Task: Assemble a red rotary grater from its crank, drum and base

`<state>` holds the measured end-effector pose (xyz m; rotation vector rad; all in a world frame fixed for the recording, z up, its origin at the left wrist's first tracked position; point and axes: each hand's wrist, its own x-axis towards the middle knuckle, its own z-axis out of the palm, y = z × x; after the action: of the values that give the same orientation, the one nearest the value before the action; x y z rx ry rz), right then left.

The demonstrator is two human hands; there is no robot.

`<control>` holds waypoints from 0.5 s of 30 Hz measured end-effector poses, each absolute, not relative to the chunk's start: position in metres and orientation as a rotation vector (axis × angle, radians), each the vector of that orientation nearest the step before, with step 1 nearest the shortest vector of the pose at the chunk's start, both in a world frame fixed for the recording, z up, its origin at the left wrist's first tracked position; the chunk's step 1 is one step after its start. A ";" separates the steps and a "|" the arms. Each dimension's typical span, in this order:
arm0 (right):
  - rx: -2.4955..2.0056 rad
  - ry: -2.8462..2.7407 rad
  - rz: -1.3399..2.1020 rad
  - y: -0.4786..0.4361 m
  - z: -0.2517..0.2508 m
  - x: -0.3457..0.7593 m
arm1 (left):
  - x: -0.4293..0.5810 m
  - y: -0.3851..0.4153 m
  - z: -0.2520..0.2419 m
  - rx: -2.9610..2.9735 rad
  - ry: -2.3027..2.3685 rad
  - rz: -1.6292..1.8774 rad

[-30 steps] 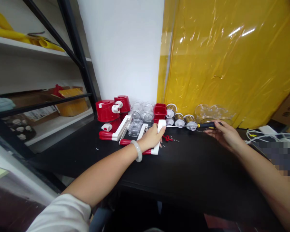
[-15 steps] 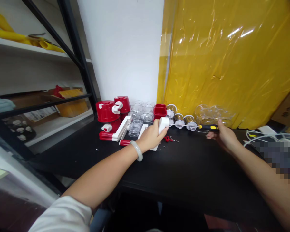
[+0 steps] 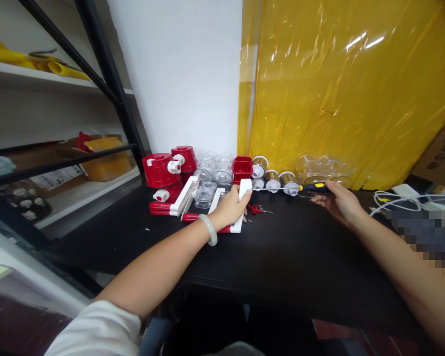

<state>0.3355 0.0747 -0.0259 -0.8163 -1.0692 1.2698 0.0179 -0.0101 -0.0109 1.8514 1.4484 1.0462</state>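
My left hand (image 3: 228, 208), with a pale bangle at its wrist, is closed around a white plastic crank arm (image 3: 246, 186). In my right hand (image 3: 341, 200) is a screwdriver (image 3: 314, 188) with a black and yellow handle. Its thin shaft runs left, and the tip meets or nearly meets the crank arm. Left of my left hand lie white cranks with red grips (image 3: 163, 208). A small red part (image 3: 256, 209) with thin metal pieces lies just beyond it. My fingers hide part of the held arm.
Red grater bodies (image 3: 158, 170) stand at the back left. Clear plastic parts (image 3: 205, 194), red square pieces (image 3: 242, 169) and metal grater drums (image 3: 272, 181) line the wall. More clear parts (image 3: 322, 170) stand behind the screwdriver. White cables (image 3: 404, 198) lie at right.
The crank arm in my left hand has tipped more upright, showing its long face. My right hand stays on the screwdriver, which remains in line with it. The view has shifted slightly.
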 end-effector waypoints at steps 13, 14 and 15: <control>-0.916 -1.133 1.133 0.077 -0.026 0.331 | 0.020 -0.007 -0.011 1.850 1.462 1.079; -0.911 -1.152 1.121 0.078 -0.027 0.332 | 0.020 -0.007 -0.011 1.851 1.460 1.084; -0.908 -1.170 1.106 0.079 -0.028 0.332 | 0.020 -0.008 -0.011 1.847 1.462 1.085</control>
<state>0.3323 0.0793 -0.0283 -0.9076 -1.1698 1.1063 0.0201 -0.0075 -0.0106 1.8473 1.4619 1.0853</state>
